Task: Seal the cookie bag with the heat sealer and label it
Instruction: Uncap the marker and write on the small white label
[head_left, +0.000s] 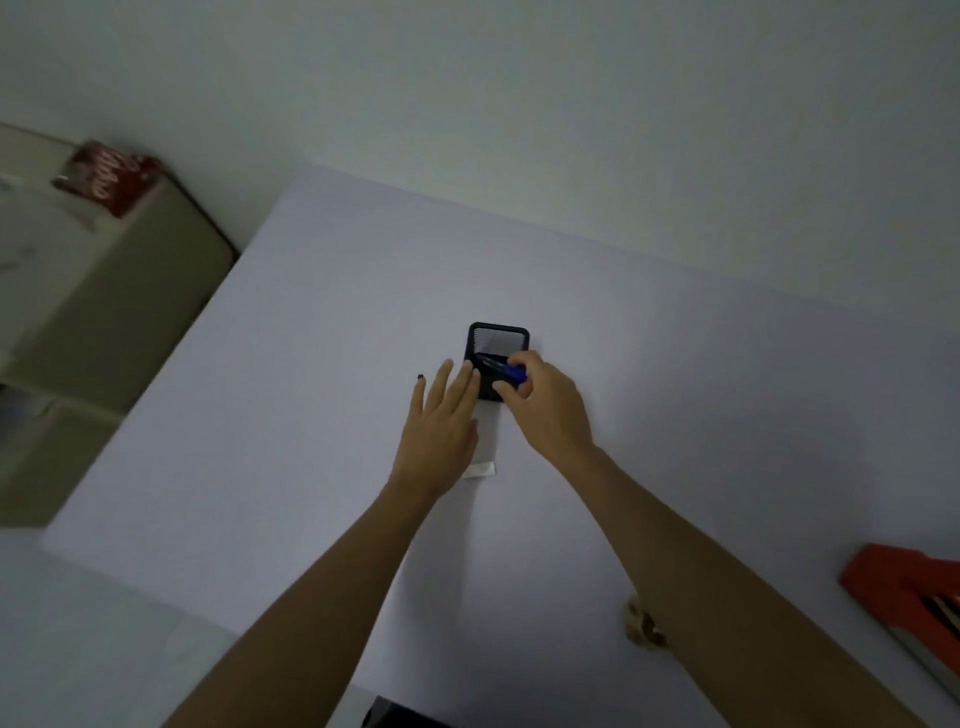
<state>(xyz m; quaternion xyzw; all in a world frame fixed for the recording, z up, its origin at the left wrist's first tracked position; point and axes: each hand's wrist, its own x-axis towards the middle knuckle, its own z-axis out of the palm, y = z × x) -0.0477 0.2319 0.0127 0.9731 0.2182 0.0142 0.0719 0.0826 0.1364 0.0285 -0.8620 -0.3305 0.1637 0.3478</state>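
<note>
A black mesh pen holder (497, 340) stands mid-table. My right hand (545, 405) is at its front rim, fingers closed around a blue pen (511, 372) whose tip points into the holder. My left hand (441, 426) lies flat with fingers spread, just left of the holder, pressing on a white label strip (482, 469) that pokes out beneath the palm. The cookie bag (644, 626) shows only as a tan patch behind my right forearm. The orange heat sealer (904, 587) sits at the right edge.
The white table (311, 364) has its left edge running diagonally; beyond it stands a beige cabinet (130, 291) with a red packet (111, 176) on top. A pale wall rises behind the table's far edge.
</note>
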